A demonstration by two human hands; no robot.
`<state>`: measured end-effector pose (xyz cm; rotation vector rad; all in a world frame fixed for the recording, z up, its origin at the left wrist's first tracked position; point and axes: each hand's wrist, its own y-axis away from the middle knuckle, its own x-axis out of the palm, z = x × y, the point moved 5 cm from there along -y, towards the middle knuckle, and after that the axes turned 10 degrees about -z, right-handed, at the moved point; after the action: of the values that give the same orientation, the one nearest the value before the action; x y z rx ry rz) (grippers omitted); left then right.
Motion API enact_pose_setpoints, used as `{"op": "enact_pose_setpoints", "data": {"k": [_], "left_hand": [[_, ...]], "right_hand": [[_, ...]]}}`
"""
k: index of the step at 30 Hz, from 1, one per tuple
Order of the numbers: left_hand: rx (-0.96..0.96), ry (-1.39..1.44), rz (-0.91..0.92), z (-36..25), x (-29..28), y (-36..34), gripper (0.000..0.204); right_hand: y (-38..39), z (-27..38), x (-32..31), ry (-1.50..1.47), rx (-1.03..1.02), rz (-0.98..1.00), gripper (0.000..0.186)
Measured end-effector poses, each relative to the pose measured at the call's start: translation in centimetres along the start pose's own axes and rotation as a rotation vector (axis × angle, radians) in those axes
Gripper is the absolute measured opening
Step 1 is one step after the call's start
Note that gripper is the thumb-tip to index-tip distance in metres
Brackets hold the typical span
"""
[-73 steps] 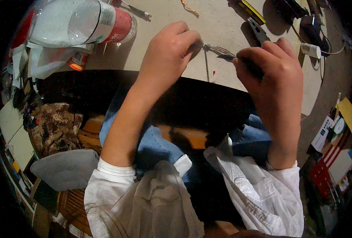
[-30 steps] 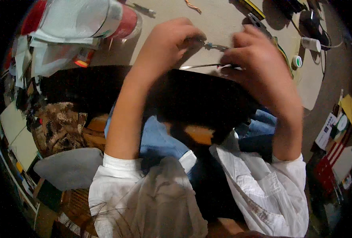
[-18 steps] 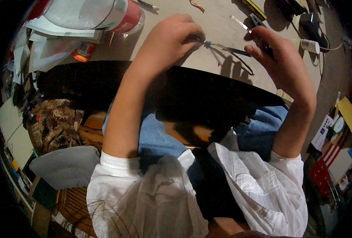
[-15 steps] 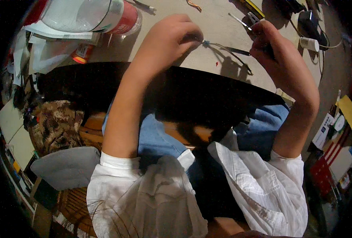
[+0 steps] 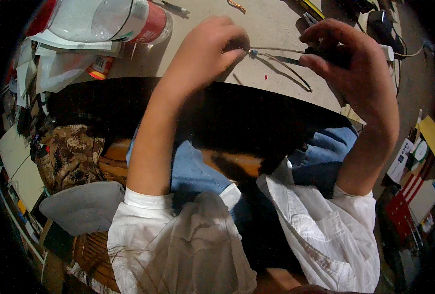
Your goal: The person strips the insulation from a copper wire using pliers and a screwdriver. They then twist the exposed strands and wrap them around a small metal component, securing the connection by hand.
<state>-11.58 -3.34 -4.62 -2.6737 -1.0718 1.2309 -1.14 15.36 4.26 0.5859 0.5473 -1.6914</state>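
while right hand (image 5: 350, 55) round dark tool (image 5: 288, 60), left hand (image 5: 214, 46) on wires (image 5: 254, 52)

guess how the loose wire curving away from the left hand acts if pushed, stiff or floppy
The loose wire probably bends easily, being so thin, though its smooth curve hints at some springiness. Its far end may swing aside, since no hand holds it there, while the left hand likely anchors the other.

Up at top left, a big clear bottle (image 5: 87, 22) with a red label, white papers (image 5: 63, 76) beside it! Below, camouflage cloth (image 5: 70, 157) sits near a grey cushion (image 5: 82, 208); top right, a black box (image 5: 380, 27), perhaps a power adapter.
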Motion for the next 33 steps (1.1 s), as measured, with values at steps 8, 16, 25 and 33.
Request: {"op": "enact_pose_setpoints", "data": {"k": [8, 16, 25, 33], "left_hand": [[-0.011, 0.011, 0.017, 0.0, 0.2, -0.3, 0.015], [-0.037, -0.013, 0.027, 0.0, 0.5, -0.3, 0.016], [-0.031, -0.027, 0.019, -0.2, 0.6, -0.4, 0.016], [-0.034, -0.039, 0.004, -0.3, 0.7, -0.4, 0.017]], "right_hand": [[-0.6, -0.1, 0.1, 0.107, -0.199, -0.059, 0.021], [-0.6, 1.0, 1.0, 0.136, -0.136, -0.027, 0.018], [-0.5, 2.7, 0.9, 0.191, -0.187, -0.062, 0.018], [-0.5, 2.6, 1.2, 0.126, -0.19, -0.046, 0.016]]}}
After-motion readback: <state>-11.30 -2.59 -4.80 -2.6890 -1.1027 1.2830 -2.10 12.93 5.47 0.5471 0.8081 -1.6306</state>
